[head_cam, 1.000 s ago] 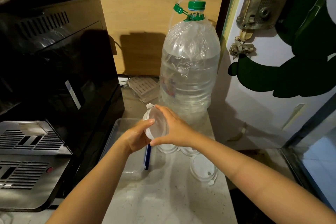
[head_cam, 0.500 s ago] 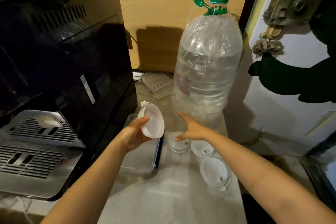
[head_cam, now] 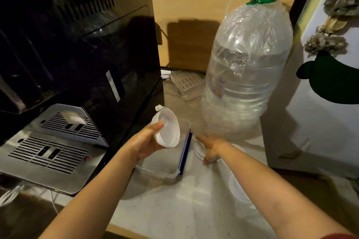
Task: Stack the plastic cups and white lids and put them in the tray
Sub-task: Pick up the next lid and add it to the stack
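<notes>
My left hand (head_cam: 144, 144) holds a white lid (head_cam: 167, 129) tilted on edge, just above the clear plastic tray (head_cam: 159, 172) with a blue strip along its right side. My right hand (head_cam: 210, 146) is down on the counter right of the tray, fingers and thumb spanning the rim of another white lid (head_cam: 198, 150) at the foot of the water bottle. A third white lid (head_cam: 237, 188) lies nearer me, mostly hidden under my right forearm. No plastic cups are visible.
A big clear water bottle (head_cam: 244, 75) with a green cap stands right behind my right hand. A black coffee machine (head_cam: 77, 44) with a metal drip grille (head_cam: 48, 151) walls off the left. A white and green door (head_cam: 320, 122) bounds the right.
My right hand let go of the lid held by my left hand, moved right and down, and now rests on a lid on the counter. The camera has moved closer.
</notes>
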A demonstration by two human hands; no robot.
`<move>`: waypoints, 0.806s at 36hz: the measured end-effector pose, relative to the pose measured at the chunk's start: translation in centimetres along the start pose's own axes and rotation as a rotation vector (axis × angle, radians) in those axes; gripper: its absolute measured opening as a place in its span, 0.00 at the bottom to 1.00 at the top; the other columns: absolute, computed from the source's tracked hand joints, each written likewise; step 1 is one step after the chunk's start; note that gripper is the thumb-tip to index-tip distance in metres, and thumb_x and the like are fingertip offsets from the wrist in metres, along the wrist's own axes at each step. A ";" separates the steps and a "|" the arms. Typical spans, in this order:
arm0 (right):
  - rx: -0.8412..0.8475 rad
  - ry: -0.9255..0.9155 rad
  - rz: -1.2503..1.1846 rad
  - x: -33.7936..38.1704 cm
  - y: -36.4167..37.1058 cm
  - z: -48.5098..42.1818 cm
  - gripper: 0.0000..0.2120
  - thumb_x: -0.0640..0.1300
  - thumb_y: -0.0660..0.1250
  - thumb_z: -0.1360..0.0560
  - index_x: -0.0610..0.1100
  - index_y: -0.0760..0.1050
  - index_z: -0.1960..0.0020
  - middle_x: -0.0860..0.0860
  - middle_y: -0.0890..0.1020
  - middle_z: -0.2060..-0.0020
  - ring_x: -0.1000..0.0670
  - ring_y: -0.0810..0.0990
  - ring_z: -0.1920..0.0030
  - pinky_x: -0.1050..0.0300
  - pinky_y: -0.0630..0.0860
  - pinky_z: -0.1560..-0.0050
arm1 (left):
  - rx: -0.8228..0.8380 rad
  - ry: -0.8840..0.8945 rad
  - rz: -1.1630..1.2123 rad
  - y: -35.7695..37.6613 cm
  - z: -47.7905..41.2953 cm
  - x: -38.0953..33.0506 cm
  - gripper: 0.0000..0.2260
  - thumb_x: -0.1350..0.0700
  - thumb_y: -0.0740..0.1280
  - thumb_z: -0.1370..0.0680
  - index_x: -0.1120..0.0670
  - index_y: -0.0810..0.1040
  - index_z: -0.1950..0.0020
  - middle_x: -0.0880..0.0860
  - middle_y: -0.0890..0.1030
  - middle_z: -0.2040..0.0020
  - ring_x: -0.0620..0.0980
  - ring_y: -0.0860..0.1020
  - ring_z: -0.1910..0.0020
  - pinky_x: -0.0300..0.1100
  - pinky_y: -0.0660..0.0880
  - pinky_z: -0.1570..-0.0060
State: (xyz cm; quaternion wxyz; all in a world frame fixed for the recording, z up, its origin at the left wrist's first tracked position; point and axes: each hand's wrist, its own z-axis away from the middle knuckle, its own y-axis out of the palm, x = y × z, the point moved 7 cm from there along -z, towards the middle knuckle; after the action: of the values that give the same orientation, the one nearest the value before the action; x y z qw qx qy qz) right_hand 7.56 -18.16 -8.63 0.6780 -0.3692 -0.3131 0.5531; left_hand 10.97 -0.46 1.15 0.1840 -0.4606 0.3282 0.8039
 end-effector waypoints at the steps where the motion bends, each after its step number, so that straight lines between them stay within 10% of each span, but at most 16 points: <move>1: -0.003 -0.002 0.030 0.0 0.1 -0.1 0.49 0.56 0.73 0.35 0.53 0.47 0.24 0.46 0.55 0.25 0.39 0.59 0.27 0.47 0.63 0.29 | -0.009 -0.001 -0.014 -0.2 0.0 0.1 0.49 0.40 0.80 0.60 0.50 0.70 0.41 0.57 0.73 0.43 0.58 0.73 0.43 0.49 0.79 0.53; 29: -0.255 -0.010 -0.299 -0.7 -4.1 2.3 0.40 0.54 0.73 0.34 0.59 0.56 0.28 0.48 0.65 0.31 0.42 0.66 0.32 0.46 0.63 0.32 | 0.006 -0.011 -0.064 1.1 0.4 0.9 0.46 0.43 0.80 0.56 0.50 0.70 0.40 0.55 0.75 0.47 0.55 0.75 0.48 0.46 0.80 0.57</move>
State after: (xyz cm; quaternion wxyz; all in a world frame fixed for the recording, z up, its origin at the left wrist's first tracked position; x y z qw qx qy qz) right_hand 7.66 -18.93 -3.98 0.6987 -0.3988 -0.4354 0.4039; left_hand 9.58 -0.99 0.94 0.2126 -0.4659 0.3147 0.7992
